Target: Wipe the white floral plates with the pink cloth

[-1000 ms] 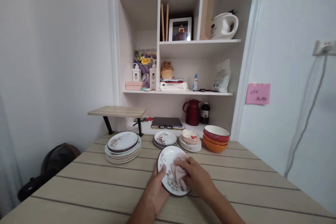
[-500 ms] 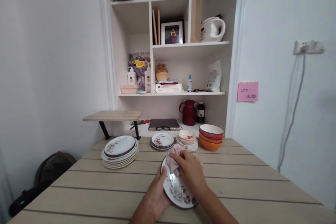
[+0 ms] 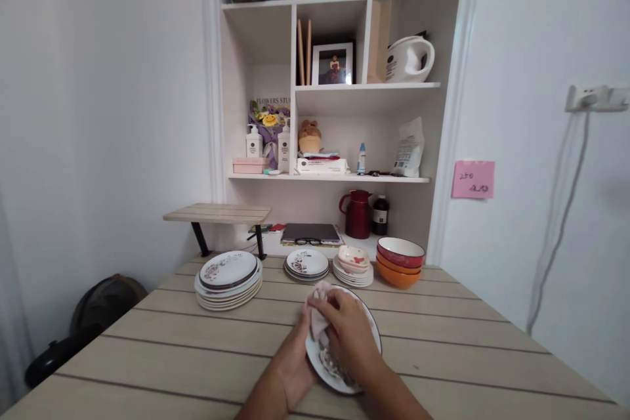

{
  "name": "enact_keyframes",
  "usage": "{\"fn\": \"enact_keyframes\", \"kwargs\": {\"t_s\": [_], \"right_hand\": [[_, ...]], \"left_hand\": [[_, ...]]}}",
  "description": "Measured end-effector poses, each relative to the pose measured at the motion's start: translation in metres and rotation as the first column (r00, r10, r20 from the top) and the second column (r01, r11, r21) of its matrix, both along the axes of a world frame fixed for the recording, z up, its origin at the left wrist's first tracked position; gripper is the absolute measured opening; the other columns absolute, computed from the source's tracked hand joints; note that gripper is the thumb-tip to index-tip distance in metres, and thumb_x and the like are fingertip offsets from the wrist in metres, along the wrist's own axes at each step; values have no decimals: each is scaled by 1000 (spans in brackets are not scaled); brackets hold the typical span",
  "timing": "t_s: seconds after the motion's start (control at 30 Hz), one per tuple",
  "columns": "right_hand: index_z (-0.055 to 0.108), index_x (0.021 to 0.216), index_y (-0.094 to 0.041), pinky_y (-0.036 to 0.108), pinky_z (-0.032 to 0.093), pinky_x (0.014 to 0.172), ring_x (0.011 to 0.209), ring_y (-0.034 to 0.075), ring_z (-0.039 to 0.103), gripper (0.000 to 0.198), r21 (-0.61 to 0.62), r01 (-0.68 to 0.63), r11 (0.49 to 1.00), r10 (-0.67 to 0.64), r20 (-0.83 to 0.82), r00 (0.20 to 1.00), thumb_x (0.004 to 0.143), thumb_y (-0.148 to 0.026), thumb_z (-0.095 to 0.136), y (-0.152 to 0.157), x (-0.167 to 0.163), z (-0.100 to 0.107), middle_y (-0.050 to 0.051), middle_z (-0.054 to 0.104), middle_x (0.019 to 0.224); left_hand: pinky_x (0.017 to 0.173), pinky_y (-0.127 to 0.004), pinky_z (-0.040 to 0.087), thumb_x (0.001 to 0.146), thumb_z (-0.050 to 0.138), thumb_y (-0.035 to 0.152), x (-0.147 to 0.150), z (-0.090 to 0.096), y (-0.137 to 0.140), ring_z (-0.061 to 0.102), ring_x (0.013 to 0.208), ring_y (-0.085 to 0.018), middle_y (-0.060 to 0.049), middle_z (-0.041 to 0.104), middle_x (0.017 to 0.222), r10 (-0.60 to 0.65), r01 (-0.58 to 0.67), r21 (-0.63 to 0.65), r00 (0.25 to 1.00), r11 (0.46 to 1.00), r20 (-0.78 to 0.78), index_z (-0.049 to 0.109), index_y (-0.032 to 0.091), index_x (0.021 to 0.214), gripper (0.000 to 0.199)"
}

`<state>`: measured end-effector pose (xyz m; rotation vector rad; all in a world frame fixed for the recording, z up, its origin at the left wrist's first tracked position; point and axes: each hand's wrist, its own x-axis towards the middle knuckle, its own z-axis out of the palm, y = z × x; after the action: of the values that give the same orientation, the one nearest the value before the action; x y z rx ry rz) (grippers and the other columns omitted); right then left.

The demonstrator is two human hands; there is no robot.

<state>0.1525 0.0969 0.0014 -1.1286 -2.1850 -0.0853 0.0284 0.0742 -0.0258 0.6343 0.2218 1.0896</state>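
Observation:
A white plate with a dark rim and a brown flower pattern [image 3: 373, 328] is tilted up above the table in front of me. My left hand [image 3: 295, 357] grips its left edge, thumb along the rim. In my right hand [image 3: 352, 335] is a bunched pale pink cloth [image 3: 319, 323], pressed against the upper left of the plate. That hand and the cloth hide much of the plate's face.
On the slatted table [image 3: 211, 348] stand a large plate stack [image 3: 229, 279], smaller plates [image 3: 306, 264], small dishes [image 3: 353, 266] and stacked bowls [image 3: 400, 261]. A low wooden riser [image 3: 216, 213] is at the back left. Behind are a red jug [image 3: 357, 214] and shelves.
The cloth and my right hand have moved to the left across the plate, close to my left thumb. More of the plate's right rim now shows. The camera view has shifted slightly.

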Motion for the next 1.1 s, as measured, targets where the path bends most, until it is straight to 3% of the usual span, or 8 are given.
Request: {"fn": "enact_keyframes", "kwargs": {"t_s": [0.1, 0.2, 0.37, 0.5, 0.67, 0.77, 0.87, 1.1], "right_hand": [[58, 123, -40, 35, 34, 86, 103, 24, 51, 59, 15, 90, 996, -90, 3, 996, 75, -7, 49, 9, 14, 2, 5, 58, 110], [60, 122, -36, 32, 37, 82, 99, 23, 55, 55, -105, 130, 986, -124, 61, 990, 75, -9, 47, 11, 28, -2, 7, 60, 111], [62, 115, -32, 26, 39, 78, 92, 19, 58, 56, -303, -43, 952, 64, 60, 996, 66, -8, 48, -1, 24, -9, 3, 62, 109], [60, 120, -33, 29, 38, 82, 96, 20, 54, 63, -198, -161, 967, 164, -4, 987, 65, -5, 47, -8, 5, -9, 4, 60, 105], [56, 126, -36, 38, 34, 90, 106, 25, 48, 64, 18, -44, 999, 44, -7, 999, 71, -5, 48, 0, 4, -3, 6, 55, 114], [56, 126, -38, 38, 34, 89, 109, 26, 47, 59, 16, 63, 998, -63, -20, 998, 75, -9, 49, 7, 14, 0, 6, 55, 115], [58, 123, -33, 35, 36, 85, 103, 25, 49, 54, -76, 90, 993, -89, 19, 996, 75, -11, 47, 7, 23, -1, 6, 57, 109], [63, 103, -28, 29, 35, 82, 93, 20, 52, 52, -286, -165, 944, 188, 57, 981, 57, -7, 49, -11, 14, -6, 1, 61, 101]], "left_hand": [[107, -43, 31, 86, 48, 54, 1, -2, 1, 53, 121, -29, -15, 62, 125, -10, 10, 4, 1000, 1000, 25, 51, 17, 133, 60], [106, -45, 31, 87, 46, 55, -3, -8, 6, 53, 121, -29, -15, 63, 123, 16, -15, -16, 998, 1000, 60, 49, 18, 135, 61], [104, -43, 34, 88, 43, 57, -9, -12, 8, 56, 117, -28, -16, 65, 120, 20, -18, -42, 999, 999, 37, 52, 15, 132, 62], [103, -41, 36, 87, 45, 56, -8, -8, 5, 58, 114, -28, -17, 66, 116, 37, -37, -44, 999, 998, 2, 54, 12, 129, 62], [103, -42, 36, 88, 49, 51, -2, -4, 3, 59, 112, -27, -14, 66, 117, 47, -48, -34, 999, 998, -14, 50, 17, 134, 57], [103, -44, 35, 87, 51, 50, -1, -8, 5, 58, 113, -27, -15, 65, 120, 51, -51, -17, 998, 999, 22, 45, 21, 137, 58], [103, -46, 34, 87, 51, 50, -4, -14, 8, 57, 116, -28, -15, 63, 123, 56, -55, -18, 997, 998, 52, 43, 22, 139, 60], [102, -45, 36, 85, 52, 52, -8, -12, 7, 58, 114, -29, -15, 64, 121, 84, -83, -55, 996, 995, 19, 49, 20, 134, 59]]}}
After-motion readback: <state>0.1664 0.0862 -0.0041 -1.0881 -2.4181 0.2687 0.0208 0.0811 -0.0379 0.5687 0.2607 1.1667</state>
